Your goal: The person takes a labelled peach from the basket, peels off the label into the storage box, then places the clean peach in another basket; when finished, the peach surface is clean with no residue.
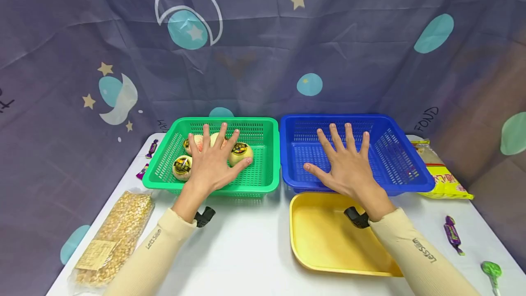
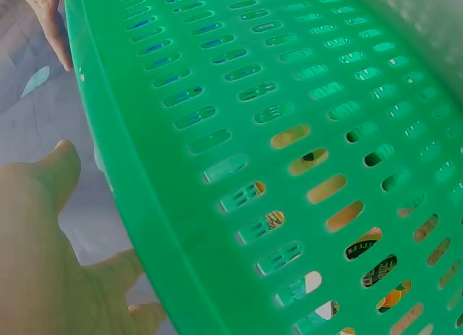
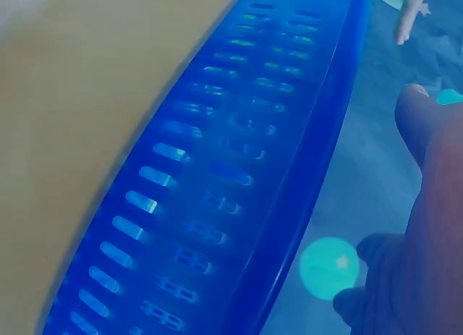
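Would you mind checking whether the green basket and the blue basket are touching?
Cannot tell. In the head view the green basket and blue basket sit rim to rim, with no plain gap or contact; the wrist views do not show it.

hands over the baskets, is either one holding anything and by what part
Nothing is held. The left hand is spread over the green basket, the right hand over the blue basket.

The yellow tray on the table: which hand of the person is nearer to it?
The right hand. It is spread over the blue basket, just behind the yellow tray. The left hand is over the green basket, farther to the left.
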### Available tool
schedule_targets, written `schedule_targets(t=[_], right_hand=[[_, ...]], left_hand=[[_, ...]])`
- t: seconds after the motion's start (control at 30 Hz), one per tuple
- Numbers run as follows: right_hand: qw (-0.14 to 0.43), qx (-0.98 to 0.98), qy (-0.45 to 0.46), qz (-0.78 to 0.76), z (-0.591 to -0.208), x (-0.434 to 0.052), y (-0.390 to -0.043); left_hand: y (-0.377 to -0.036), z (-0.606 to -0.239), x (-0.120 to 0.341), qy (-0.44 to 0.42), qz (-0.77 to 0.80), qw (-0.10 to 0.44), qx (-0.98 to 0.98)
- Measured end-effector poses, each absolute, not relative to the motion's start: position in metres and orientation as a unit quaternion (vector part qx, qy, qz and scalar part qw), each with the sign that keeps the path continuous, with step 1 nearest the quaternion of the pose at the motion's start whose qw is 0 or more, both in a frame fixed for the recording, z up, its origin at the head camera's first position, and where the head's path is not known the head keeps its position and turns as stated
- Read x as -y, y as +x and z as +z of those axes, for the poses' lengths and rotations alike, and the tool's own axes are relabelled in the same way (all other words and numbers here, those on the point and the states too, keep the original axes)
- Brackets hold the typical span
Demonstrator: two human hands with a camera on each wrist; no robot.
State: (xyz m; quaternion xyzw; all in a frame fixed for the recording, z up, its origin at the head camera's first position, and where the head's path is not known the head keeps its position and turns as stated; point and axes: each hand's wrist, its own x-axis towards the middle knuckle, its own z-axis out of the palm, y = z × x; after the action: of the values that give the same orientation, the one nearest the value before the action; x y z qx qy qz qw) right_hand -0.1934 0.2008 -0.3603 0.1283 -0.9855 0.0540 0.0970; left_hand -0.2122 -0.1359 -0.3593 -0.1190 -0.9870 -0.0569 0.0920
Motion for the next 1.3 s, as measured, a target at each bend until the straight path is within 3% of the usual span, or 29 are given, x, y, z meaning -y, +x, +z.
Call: schedule_targets(t=[0.43, 0.67, 0.87, 1.3], right_hand=[[0.031, 0.971, 0.148, 0.187, -0.351, -0.195, -0.198], [0.012, 0.938, 0.201, 0.284, -0.343, -0.185, -0.206], [-0.02, 0.911, 0.228, 0.345, -0.335, -0.167, -0.22], [-0.085, 0.855, 0.238, 0.452, -0.331, -0.117, -0.262]], left_hand=[[-0.209, -0.359, 0.15, -0.12, -0.121, 0.095, 0.981], [-0.205, -0.361, 0.167, -0.127, -0.187, 0.137, 0.964], [-0.201, -0.364, 0.184, -0.113, -0.222, 0.17, 0.953], [-0.202, -0.38, 0.228, -0.04, -0.189, 0.161, 0.968]])
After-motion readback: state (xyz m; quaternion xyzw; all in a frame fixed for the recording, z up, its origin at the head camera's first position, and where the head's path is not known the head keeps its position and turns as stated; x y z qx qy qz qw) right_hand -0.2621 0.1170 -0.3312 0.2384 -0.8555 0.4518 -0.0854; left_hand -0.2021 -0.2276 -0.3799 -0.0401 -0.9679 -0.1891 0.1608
